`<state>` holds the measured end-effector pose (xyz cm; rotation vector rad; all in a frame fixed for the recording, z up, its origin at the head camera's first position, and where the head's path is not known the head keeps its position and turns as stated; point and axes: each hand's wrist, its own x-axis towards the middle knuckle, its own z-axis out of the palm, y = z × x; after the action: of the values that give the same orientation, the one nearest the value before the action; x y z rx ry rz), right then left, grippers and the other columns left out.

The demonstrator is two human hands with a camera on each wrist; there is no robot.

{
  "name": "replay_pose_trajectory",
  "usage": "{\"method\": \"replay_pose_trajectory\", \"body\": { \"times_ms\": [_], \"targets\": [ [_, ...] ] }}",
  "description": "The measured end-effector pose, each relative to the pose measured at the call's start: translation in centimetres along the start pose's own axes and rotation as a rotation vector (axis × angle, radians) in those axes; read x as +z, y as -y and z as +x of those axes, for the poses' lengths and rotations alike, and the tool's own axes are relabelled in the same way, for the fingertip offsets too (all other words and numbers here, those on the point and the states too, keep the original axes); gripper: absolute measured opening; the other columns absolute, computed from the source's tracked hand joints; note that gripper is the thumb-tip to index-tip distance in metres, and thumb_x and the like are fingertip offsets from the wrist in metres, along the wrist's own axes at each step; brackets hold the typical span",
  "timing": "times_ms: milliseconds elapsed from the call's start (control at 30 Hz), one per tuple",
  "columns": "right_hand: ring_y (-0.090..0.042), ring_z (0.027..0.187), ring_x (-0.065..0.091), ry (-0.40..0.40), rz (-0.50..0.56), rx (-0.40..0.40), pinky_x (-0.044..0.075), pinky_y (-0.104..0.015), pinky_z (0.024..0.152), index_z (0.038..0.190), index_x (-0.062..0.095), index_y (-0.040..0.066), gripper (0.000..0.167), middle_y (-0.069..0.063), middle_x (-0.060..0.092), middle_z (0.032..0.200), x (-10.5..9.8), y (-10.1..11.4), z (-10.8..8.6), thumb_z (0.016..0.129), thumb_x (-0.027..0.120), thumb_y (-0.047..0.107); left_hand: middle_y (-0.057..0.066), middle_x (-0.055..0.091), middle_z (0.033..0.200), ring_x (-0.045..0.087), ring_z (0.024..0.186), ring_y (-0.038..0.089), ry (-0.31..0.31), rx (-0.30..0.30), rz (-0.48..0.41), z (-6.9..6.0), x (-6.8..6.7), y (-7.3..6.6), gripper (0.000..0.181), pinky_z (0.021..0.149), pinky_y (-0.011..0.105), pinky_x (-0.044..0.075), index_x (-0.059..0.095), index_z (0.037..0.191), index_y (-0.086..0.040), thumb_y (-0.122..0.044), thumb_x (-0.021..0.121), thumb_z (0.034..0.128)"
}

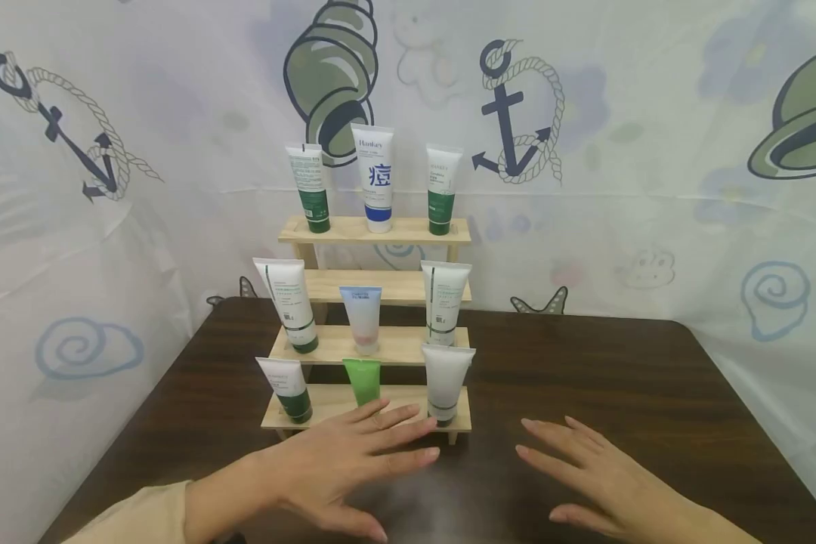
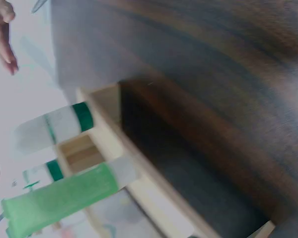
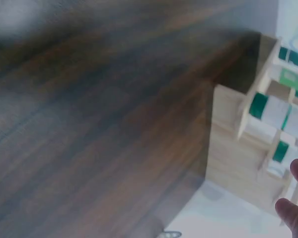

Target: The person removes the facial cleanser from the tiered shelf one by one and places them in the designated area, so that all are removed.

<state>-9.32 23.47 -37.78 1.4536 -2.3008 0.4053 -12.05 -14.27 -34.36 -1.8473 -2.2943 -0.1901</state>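
Note:
A stepped wooden rack (image 1: 374, 230) bears several squeeze tubes. My left hand (image 1: 357, 461) is spread in front of the bottom step, its fingers fairly straight and holding nothing. It hides the lower end of a small green tube (image 1: 363, 378). Close beyond its fingertips is a grey-white tube (image 1: 445, 381) at the right of that step; I cannot tell whether they touch. To the right of the rack, my right hand (image 1: 601, 480) hovers over the table with its fingers extended, apart from any tube. The green tube (image 2: 64, 198) also shows in the left wrist view.
On the top step stand a white tube with blue print (image 1: 375, 177) and two white-and-green tubes. The middle step holds a small pale blue tube (image 1: 363, 317) between two larger white ones. Dark wood table (image 1: 571, 370) surrounds the rack, with a patterned cloth (image 1: 653, 227) behind.

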Motion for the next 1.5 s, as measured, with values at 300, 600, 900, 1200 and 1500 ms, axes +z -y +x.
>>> {"method": "replay_pose_trajectory", "body": {
  "times_ms": [300,600,900,1200,1500],
  "targets": [
    [-0.01,0.122,0.049,-0.259,0.061,0.104,0.033,-0.01,0.104,0.125,0.058,0.0,0.052,-0.013,0.057,0.126,-2.0,-2.9,2.7,0.095,0.049,0.041,0.008,0.051,0.139,0.047,0.129,0.02,-0.519,-0.079,-0.087,-1.8,-4.7,1.2,0.061,0.112,0.031,0.032,0.051,0.133,0.0,-0.045,0.055,0.0923],
    [0.0,0.112,0.055,-0.418,0.139,0.263,0.042,-0.009,0.093,0.12,0.062,0.002,0.039,-0.008,0.065,0.114,-3.6,-5.4,5.0,0.083,0.07,0.009,0.001,0.069,0.11,0.066,0.101,0.011,-1.157,-0.499,-0.512,-6.2,-8.0,5.1,0.027,0.09,0.017,0.05,0.058,0.116,0.013,0.007,0.053,0.0908],
    [0.008,0.101,0.059,-0.465,0.176,0.407,0.048,-0.006,0.079,0.119,0.062,0.001,0.041,0.02,0.061,0.112,-4.0,-6.6,6.7,0.08,0.066,-0.01,0.005,0.057,0.133,0.056,0.112,0.0,-1.03,-1.055,-0.6,-10.2,-5.8,11.2,0.046,0.087,0.007,0.046,0.048,0.136,-0.004,-0.023,0.057,0.0944],
    [0.004,0.098,0.06,-0.534,0.29,0.487,0.049,-0.007,0.077,0.118,0.062,0.0,0.033,0.017,0.063,0.111,-4.0,-7.7,8.3,0.086,0.059,-0.009,0.016,0.037,0.148,0.037,0.135,0.033,-0.71,-1.204,-0.655,-10.5,-3.1,14.7,0.066,0.108,0.05,0.033,0.032,0.146,-0.005,-0.039,0.055,0.094],
    [0.001,0.092,0.064,-0.579,0.458,0.579,0.053,-0.014,0.077,0.118,0.057,-0.009,0.026,0.021,0.065,0.1,-4.0,-9.2,10.7,0.094,0.053,0.003,0.021,0.039,0.145,0.034,0.136,0.038,-0.658,-1.239,-0.665,-9.6,-2.2,15.9,0.06,0.109,0.053,0.031,0.034,0.144,-0.002,-0.031,0.054,0.096]
  ]
}}
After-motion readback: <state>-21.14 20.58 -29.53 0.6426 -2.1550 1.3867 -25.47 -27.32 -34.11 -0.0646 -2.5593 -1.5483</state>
